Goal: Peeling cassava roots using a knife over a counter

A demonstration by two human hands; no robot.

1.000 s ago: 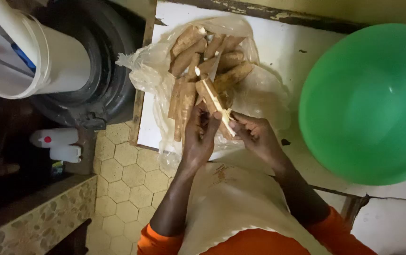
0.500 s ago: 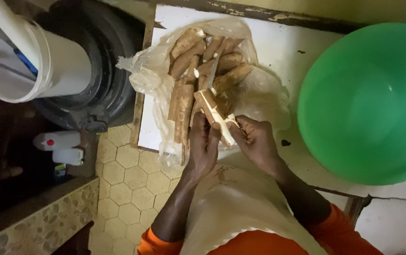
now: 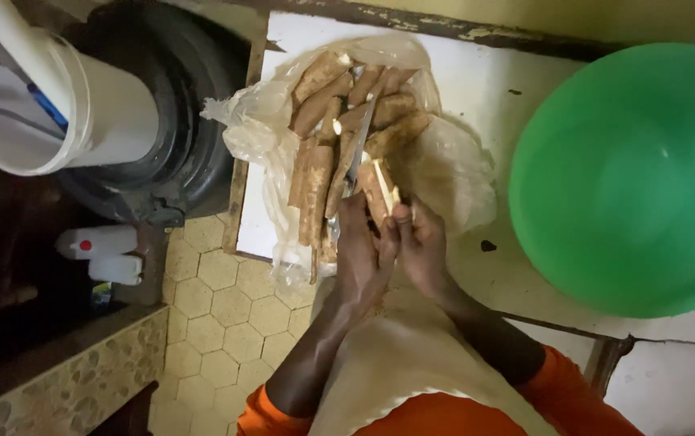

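Note:
My left hand grips a knife whose blade points away over the pile. My right hand holds a partly peeled cassava root, brown skin with a pale strip showing, thumb pressed on its near end. Both hands meet at the table's near edge. Just beyond them several unpeeled brown cassava roots lie on a crumpled clear plastic bag spread on the white table. A beige apron covers my lap.
A large green plastic basin stands on the table at the right. Left of the table, a white bucket sits on a black round container. White bottles lie by the hexagon-tiled floor.
The root in my hands has dropped lower and closer to me, and the knife blade now points away over the pile. My hands have drawn together.

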